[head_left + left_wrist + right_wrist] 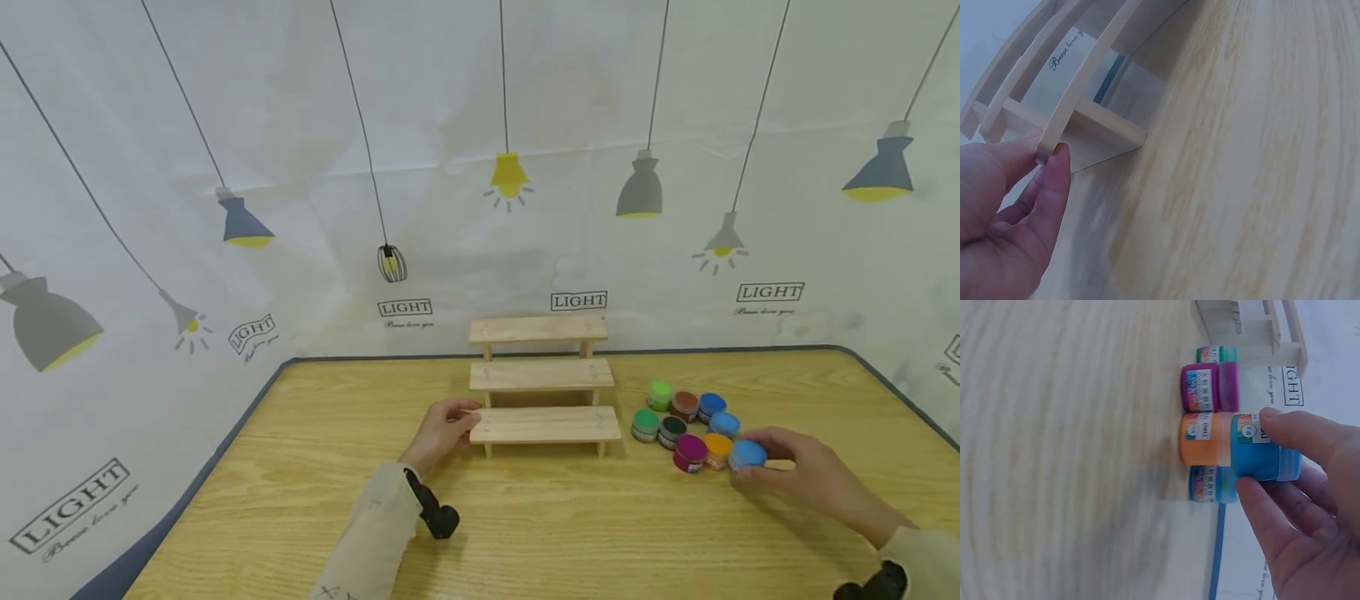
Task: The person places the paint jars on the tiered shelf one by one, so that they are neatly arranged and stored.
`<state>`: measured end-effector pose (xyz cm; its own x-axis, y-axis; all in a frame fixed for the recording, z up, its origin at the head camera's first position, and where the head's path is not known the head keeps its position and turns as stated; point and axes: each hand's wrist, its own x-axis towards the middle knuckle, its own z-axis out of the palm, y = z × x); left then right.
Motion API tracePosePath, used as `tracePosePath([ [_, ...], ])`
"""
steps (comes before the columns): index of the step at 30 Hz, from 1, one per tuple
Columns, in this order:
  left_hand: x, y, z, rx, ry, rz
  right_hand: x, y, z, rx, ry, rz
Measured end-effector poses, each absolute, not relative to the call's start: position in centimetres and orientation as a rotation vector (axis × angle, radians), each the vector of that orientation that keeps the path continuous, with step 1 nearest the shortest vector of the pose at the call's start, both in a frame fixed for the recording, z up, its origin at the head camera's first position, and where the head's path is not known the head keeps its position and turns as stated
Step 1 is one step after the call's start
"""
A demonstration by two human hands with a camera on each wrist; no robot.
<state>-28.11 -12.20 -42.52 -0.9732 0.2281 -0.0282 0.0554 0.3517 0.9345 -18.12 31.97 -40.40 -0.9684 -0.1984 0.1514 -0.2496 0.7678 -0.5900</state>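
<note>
At the middle of the table stands a three-tier wooden rack [543,425]. My left hand [444,429] pinches the left end of its lowest shelf; in the left wrist view the thumb and a finger [1054,181] meet around that shelf's end. My right hand [806,471] holds a light blue paint jar [1257,447] between thumb and fingers, raised above the table in the right wrist view. Close by it stand an orange jar [717,450], a purple jar [690,453] and another blue jar [724,424].
Behind these sit several more jars, among them a dark one [672,431], a green one [645,424] and a brown-red one [684,405]. A white sheet [450,108] printed with lamps hangs behind the wood-grain table [525,533].
</note>
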Motion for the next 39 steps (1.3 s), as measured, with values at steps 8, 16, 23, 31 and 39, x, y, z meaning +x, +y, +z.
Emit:
tracePosePath([
  [8, -28.2, -12.2, -42.6, 0.255, 2.465, 1.682, -18.6, 30.8, -38.1, 0.459, -2.822, 0.929],
  [16, -28.1, -12.2, -42.4, 0.247, 2.461, 1.692, -19.8, 28.1, -35.4, 0.519, -2.852, 0.944],
  [23, -28.1, -12.2, -42.5, 0.272, 2.441, 1.725, -21.1, 24.6, -33.6, 0.606, -2.825, 0.929],
  [31, -28.5, -11.8, -42.9, 0.269, 2.463, 1.703, -23.2, 20.3, -32.4, 0.783, -2.760, 0.957],
  [39, -28.3, -12.0, -42.8, 0.314, 2.496, 1.699, -25.6, 16.0, -32.3, 0.850, -2.717, 1.053],
])
